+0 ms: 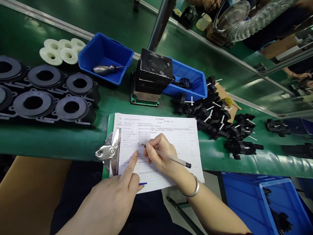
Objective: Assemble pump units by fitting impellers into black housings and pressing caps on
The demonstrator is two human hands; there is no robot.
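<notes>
Printed sheets [171, 140] lie on a green clipboard [110, 125] with a silver clip [110, 150] at its left end. My right hand [162, 156] pinches a clear pen [173, 158] with a dark cap end, its tip on the page near the printed columns. My left hand [122, 192] points at the page with its index finger, just left of and below the pen tip. The other left fingers are curled around a blue pen [143, 183], of which only a short piece shows under them.
Black ring-topped housings [34, 102] and white rollers [69, 55] stand at left. Behind the clipboard are a blue bin [85, 54] holding a screwdriver, a black block [155, 68] and a blue bin with cables [200, 93]. Black parts [212, 114] are heaped right; people work beyond.
</notes>
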